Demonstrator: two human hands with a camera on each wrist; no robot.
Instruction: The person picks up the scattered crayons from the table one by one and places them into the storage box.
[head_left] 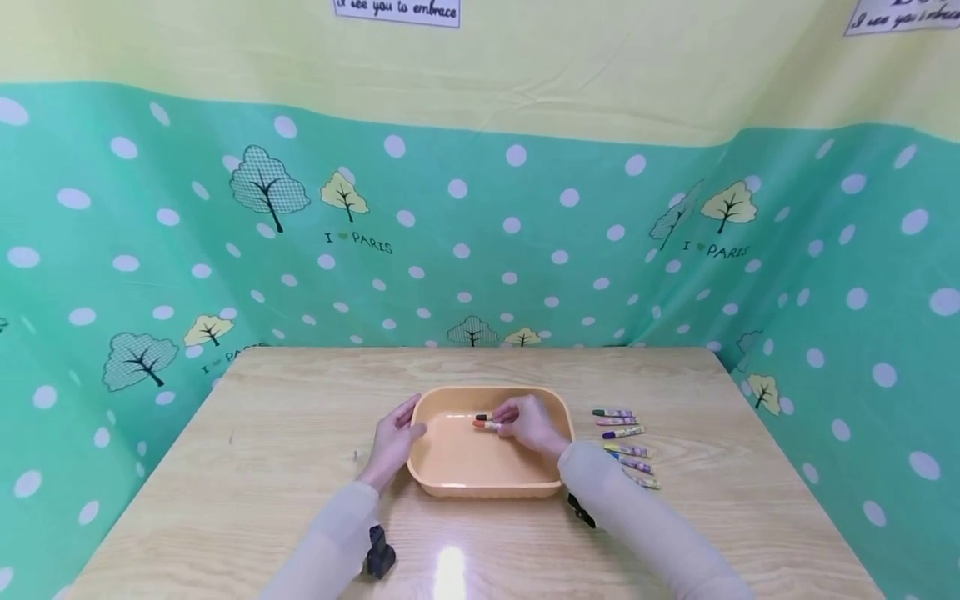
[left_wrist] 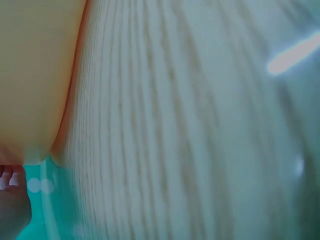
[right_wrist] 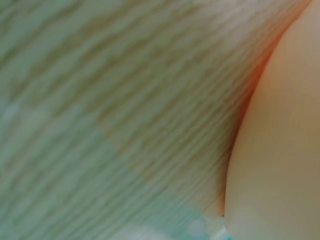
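Observation:
A peach plastic tray [head_left: 491,490] stands at the middle of the table. My left hand [head_left: 392,442] grips its left side, thumb over the rim and fingers along the outer wall; the left wrist view shows part of this hand [left_wrist: 14,202] beside the tray wall [left_wrist: 37,80]. Inside the tray, my right hand [head_left: 528,423] pinches an orange-tipped crayon [head_left: 486,425] close over the floor. Just behind that crayon lies a black crayon [head_left: 482,417], partly hidden by the fingers. In the right wrist view only the tray's outer wall [right_wrist: 280,150] and the table show, not the hand.
Right of the tray, several crayons lie in a loose column, among them a green one [head_left: 613,413], a purple one [head_left: 623,432] and a yellow one [head_left: 628,451]. My right sleeve overlaps the nearest ones. A polka-dot curtain [head_left: 480,217] hangs behind the wooden table [head_left: 300,417].

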